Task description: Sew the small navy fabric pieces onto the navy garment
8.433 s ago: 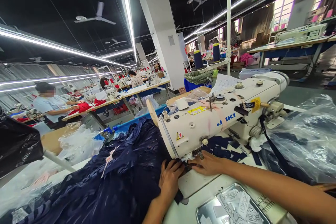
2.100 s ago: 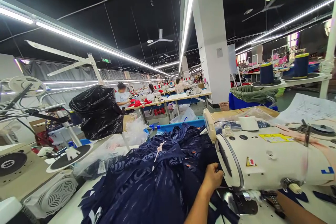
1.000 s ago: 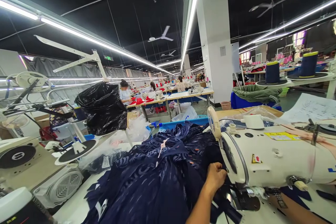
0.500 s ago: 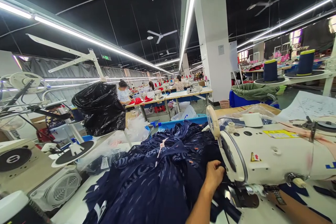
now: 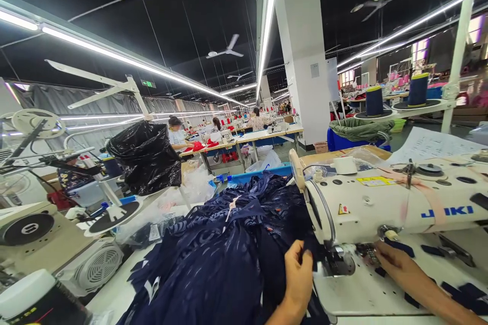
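My left hand (image 5: 299, 274) is closed in a pinch on the edge of navy fabric (image 5: 308, 259), just left of the sewing machine's needle area. A large heap of navy patterned fabric (image 5: 213, 254) lies to its left, tied with a pale pink strip (image 5: 232, 205). Under the arm of the white sewing machine (image 5: 366, 203), my right hand (image 5: 394, 264) has its fingers curled together beside the metal parts. Whatever those fingers hold, if anything, is hidden. Small navy fabric pieces (image 5: 463, 294) lie on the white machine table (image 5: 354, 297) near my right forearm.
Navy thread cones (image 5: 374, 101) stand on a rack behind the machine, near a written paper sheet (image 5: 423, 147). A black plastic bag (image 5: 147, 157) hangs at left, above another machine (image 5: 30, 228). A white-lidded container (image 5: 28, 294) stands at near left. Other people work farther back.
My view has turned slightly right. My left hand has moved down and toward me, with fabric in its fingers. My right hand has come into sight beneath the machine arm.
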Available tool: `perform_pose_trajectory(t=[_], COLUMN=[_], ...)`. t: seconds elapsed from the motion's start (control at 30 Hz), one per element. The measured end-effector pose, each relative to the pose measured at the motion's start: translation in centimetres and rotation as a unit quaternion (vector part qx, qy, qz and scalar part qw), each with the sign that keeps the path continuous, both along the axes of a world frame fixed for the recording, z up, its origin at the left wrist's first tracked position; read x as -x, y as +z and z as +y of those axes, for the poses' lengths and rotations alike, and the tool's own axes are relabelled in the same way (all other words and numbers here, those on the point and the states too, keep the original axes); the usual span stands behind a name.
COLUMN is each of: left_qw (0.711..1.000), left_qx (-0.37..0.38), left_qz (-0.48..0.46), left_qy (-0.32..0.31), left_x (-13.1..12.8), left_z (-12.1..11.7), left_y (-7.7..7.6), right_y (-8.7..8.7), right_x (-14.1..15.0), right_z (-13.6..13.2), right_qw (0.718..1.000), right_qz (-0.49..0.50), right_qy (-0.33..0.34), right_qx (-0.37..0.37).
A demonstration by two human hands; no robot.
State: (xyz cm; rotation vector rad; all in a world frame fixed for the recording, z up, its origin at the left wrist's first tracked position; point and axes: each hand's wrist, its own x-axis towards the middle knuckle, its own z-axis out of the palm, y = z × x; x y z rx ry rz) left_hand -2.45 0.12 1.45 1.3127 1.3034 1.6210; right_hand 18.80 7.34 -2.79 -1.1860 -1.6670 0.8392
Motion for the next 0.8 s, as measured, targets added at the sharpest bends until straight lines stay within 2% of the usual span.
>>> perform_pose_trajectory(t=[0.1, 0.2, 0.3, 0.47, 0.6, 0.7, 0.8], left_qw=[0.993, 0.980, 0.977, 0.974, 0.969, 0.962, 0.958], left_qx=[0.022, 0.078, 0.109, 0.127, 0.146, 0.165, 0.165], left_qz=[0.106, 0.157, 0.149, 0.132, 0.129, 0.140, 0.144], left_qy=[-0.056, -0.096, -0.104, -0.134, -0.153, -0.167, -0.184], left_x=[-1.0, -1.8, -1.7, -0.8, -0.5, -0.4, -0.2], left_z=[-1.9, -2.2, -1.5, -0.5, -0.7, -0.8, -1.0], left_y=[-0.9, -2.1, -2.8, -3.1, -3.2, -2.9, -2.4], right_y=[0.7, 1.2, 0.6, -1.2, -1.2, -0.4, 0.0], right_x=[-0.2, 0.0, -0.3, -2.2, -2.3, -1.3, 0.0], right_z=[-2.5, -3.7, -3.1, -1.1, -1.7, -3.1, -4.0], right_qw=[0.997, 0.995, 0.996, 0.998, 0.996, 0.992, 0.983], right_qz=[0.014, -0.004, -0.013, -0.048, -0.078, -0.094, -0.128], right_qy=[0.075, 0.085, 0.075, 0.032, 0.026, 0.067, 0.126], right_qx=[0.023, 0.042, 0.041, 0.009, -0.029, -0.048, -0.036])
